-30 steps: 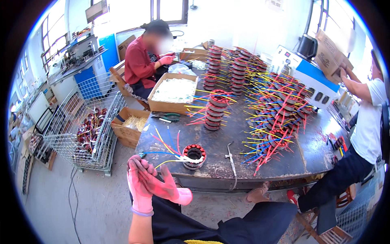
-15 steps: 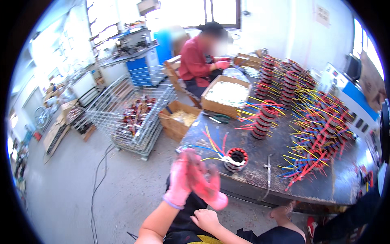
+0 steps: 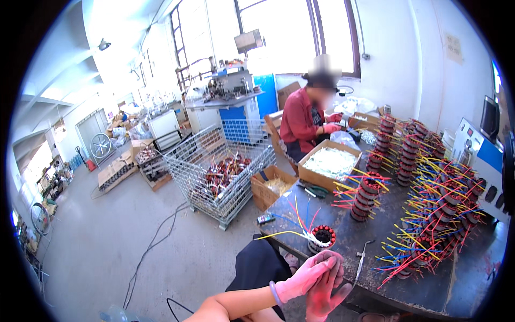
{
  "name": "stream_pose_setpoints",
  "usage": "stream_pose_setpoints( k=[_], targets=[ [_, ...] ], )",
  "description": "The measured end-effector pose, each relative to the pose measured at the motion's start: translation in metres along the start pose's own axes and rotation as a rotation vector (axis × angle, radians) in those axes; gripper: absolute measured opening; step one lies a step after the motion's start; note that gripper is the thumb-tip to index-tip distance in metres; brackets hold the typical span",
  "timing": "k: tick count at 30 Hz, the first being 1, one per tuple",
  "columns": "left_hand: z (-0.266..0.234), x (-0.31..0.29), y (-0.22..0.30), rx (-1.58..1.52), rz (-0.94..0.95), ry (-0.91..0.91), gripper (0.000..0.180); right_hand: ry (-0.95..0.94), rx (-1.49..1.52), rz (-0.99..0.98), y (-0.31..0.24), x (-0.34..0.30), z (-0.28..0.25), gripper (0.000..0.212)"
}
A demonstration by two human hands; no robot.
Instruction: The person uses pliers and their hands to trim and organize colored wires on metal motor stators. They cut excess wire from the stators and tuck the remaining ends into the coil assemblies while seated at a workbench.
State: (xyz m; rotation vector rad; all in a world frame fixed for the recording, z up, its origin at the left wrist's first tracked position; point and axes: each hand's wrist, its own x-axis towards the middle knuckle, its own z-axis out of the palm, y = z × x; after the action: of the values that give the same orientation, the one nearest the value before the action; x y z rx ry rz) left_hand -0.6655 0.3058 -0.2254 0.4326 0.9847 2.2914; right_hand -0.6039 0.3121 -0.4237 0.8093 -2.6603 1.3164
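Close by the scuffed table (image 3: 346, 239), left hand (image 3: 304, 278) and right hand (image 3: 322, 300) pressed flat together, grey floor (image 3: 107, 241) alongside.

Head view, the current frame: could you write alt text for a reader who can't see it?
A pink-gloved left hand lies against a second, smudged pink glove before a dark worktable, near a wire-wound stator with coloured leads. Stacked stators stand to the right; a red-shirted co-worker sits beyond.
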Motion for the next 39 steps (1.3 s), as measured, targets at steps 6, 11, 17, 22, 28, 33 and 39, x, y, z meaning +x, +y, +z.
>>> stream_pose_setpoints(
  k=[6, 11, 17, 22, 28, 33, 39],
  targets=[
    [0.008, 0.001, -0.005, 0.046, -0.014, 0.003, 0.028, 0.186, 0.309, 0.184, 0.001, -0.007, -0.071, 0.029],
    [-0.001, -0.006, -0.003, -0.030, 0.048, 0.033, 0.038, 0.497, 0.764, 0.304, -0.011, -0.016, -0.105, 0.026],
    [-0.015, 0.009, -0.016, -0.170, 0.105, 0.148, 0.038, 0.918, 1.069, 0.329, -0.022, -0.057, -0.136, 0.024],
    [-0.048, 0.011, -0.044, 0.018, 0.102, 0.222, 0.036, 1.065, 0.912, 0.408, -0.014, -0.088, -0.142, 0.028],
    [-0.064, -0.033, -0.020, 0.801, -0.004, 0.053, 0.029, 1.019, 0.382, 0.386, -0.063, -0.093, -0.169, 0.021],
    [-0.050, -0.040, -0.040, 0.679, -0.410, -0.376, 0.047, 0.628, -0.164, 0.330, -0.068, -0.097, -0.144, 0.031],
    [-0.070, -0.043, -0.054, 0.521, -0.617, -0.282, 0.039, 0.553, -0.032, 0.437, -0.076, -0.098, -0.139, 0.041]
  ],
)
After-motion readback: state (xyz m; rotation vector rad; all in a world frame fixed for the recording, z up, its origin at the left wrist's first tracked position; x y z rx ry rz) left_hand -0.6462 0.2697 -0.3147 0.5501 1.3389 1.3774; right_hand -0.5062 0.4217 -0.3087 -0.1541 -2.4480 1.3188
